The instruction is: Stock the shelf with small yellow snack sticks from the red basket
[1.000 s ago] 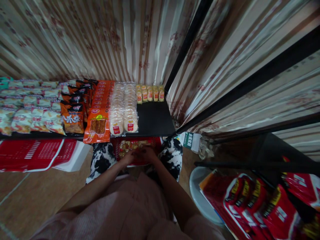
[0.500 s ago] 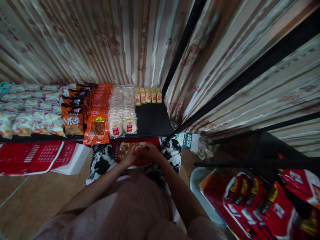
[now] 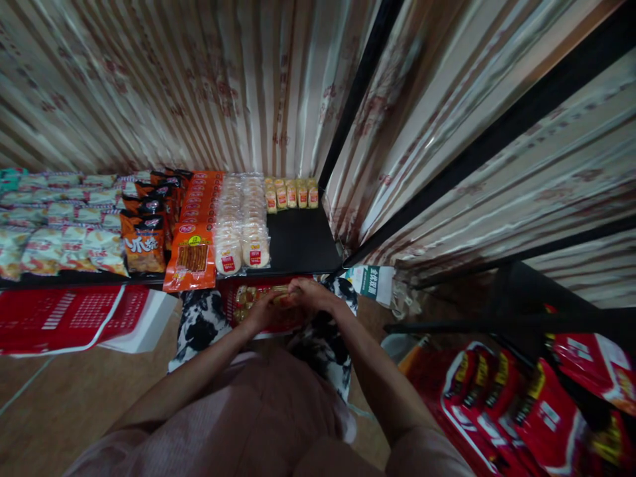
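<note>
Low between my knees, my left hand [image 3: 264,309] and my right hand [image 3: 309,295] are close together over a red basket [image 3: 229,289]. Both hands are closed around small yellow snack packets [image 3: 281,290], which show between them; the fingers partly cover these and the view is dim. More yellow-wrapped snacks [image 3: 243,298] lie in the basket to the left of my hands. On the black shelf [image 3: 303,238] just beyond, a row of matching small yellow packets [image 3: 292,195] stands upright at the back right, beside two rows of round rice crackers [image 3: 256,252] in clear wrap.
Left along the shelf are orange snack-stick packs [image 3: 191,258], orange-black bags [image 3: 144,245] and white bags [image 3: 106,248]. A red basket [image 3: 64,318] and white box [image 3: 149,324] stand below. Red bags [image 3: 551,411] fill the lower right. Black frame bars [image 3: 442,159] cross before the curtain [image 3: 223,79].
My right hand has shifted slightly up and right, its back turned more upward. My left hand stays low over the basket. The shelf goods look the same; the camera view has shifted slightly.
</note>
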`<state>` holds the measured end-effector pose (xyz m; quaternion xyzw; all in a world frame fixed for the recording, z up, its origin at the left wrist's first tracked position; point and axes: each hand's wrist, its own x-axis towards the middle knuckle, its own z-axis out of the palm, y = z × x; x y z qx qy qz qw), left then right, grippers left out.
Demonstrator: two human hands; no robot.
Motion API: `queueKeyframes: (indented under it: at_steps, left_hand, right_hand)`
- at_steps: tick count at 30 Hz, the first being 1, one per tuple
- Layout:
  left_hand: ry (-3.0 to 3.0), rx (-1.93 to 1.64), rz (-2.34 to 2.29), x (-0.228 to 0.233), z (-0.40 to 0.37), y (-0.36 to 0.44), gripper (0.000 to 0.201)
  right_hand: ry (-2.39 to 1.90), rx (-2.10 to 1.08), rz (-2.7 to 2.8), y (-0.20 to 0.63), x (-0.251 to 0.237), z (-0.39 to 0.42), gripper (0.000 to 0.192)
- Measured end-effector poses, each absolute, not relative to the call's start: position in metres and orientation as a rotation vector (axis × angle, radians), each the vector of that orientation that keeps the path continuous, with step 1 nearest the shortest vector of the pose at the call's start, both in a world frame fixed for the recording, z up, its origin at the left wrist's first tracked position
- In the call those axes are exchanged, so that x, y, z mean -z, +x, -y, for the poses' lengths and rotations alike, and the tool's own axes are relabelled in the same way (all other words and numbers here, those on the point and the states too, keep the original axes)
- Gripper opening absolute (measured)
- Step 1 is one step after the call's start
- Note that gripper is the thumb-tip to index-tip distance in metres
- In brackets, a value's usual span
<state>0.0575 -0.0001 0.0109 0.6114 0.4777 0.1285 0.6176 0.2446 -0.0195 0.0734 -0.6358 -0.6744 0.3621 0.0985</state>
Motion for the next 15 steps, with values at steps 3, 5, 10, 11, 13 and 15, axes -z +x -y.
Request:
queueKeyframes:
  at_steps: [3,5,10,11,13,15]
  left_hand:
    - [1.474,-0.266,-1.101,-0.013,-0.001,0.058,0.042]
    - [1.525,-0.279,-1.099,-0.013,-0.002,0.060,0.038]
    - [1.681,-0.381,-1.063,-0.017,-0.006,0.067,0.021]
    - [1.687,-0.397,-1.051,-0.017,-0.007,0.068,0.019]
    - [1.652,-0.426,-1.039,-0.018,-0.007,0.070,0.016]
    - [1.567,-0.434,-1.026,-0.019,-0.007,0.073,0.013]
  right_hand:
    - [-1.851,-1.087,2.030,0.249,-0.085,0.014,0.029]
    - [-1.837,-1.100,2.055,0.252,-0.090,0.010,0.031]
    - [-1.721,-1.213,2.079,0.256,-0.098,-0.001,0.033]
    - [-1.686,-1.239,2.077,0.257,-0.100,-0.004,0.034]
    - [-1.619,-1.296,2.055,0.259,-0.103,-0.009,0.037]
    - [-1.579,-1.352,2.025,0.261,-0.105,-0.014,0.041]
